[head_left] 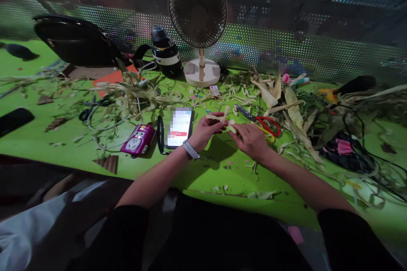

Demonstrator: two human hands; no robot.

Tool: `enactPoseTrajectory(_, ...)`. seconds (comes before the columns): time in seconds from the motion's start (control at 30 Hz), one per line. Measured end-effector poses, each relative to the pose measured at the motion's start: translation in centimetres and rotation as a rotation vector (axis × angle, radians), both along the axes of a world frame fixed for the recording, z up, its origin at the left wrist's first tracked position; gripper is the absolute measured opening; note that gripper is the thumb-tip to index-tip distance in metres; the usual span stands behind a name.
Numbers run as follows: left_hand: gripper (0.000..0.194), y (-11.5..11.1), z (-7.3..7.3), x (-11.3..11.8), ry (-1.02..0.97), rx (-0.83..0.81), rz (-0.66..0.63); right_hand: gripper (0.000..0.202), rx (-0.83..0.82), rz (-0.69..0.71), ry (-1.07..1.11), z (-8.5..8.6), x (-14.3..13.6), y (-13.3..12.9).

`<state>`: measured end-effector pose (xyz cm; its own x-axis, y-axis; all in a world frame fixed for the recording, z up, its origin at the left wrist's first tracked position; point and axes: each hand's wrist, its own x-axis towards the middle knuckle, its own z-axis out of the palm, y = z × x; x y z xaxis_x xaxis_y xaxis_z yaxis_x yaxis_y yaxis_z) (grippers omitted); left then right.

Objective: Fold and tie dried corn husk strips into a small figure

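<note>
Worktop point(222, 180): scrap-strewn, could swallow dropped pieces.
Left hand point(205, 132): pinches pale husk strips point(227, 112).
Right hand point(253, 142): fingers at strips, grip unclear.
Scissors point(253, 117): nearby, might nick a sweeping hand.
Strips: between hands; uneven tugging could split them.

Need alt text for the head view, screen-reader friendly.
Two bare hands, left and right, work a pale husk strip above a bright green table strewn with scraps. Red-handled scissors lie beside the right hand; a lit phone and purple power adapter lie left. A round fan stands behind.
</note>
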<state>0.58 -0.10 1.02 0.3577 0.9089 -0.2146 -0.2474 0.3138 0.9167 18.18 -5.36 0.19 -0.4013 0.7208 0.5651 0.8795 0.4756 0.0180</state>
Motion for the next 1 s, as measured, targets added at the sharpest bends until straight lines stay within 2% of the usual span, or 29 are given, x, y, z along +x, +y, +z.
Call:
enactPoseTrajectory(0.23, 0.046, 0.1, 0.2, -0.1, 0.149, 0.104, -0.111, 0.02, 0.173, 0.089, -0.185, 0.6, 0.7, 0.2)
enactPoseTrajectory(0.43, 0.036, 0.2, 0.7, -0.6, 0.392, 0.412, -0.233, 0.017, 0.208, 0.191, -0.158, 1.1, 0.9, 0.6)
enactPoseTrajectory(0.5, 0.035, 0.1, 0.8, -0.8, 0.428, 0.465, -0.254, 0.015, 0.226, 0.214, -0.139, 1.1, 0.8, 0.7)
enactPoseTrajectory(0.6, 0.038, 0.0, 0.8, -0.8, 0.401, 0.431, -0.295, 0.013, 0.29, 0.248, -0.133, 1.3, 0.8, 0.7)
enactPoseTrajectory(0.77, 0.049, 0.0, 0.5, -0.6, 0.235, 0.22, -0.42, 0.015, 0.359, 0.314, -0.182, 2.0, 1.0, 0.3)
enactPoseTrajectory(1.0, 0.04, -0.1, 0.4, -0.9, 0.181, 0.243, -0.512, 0.014, 0.308, 0.358, -0.111, 1.5, 0.6, 0.3)
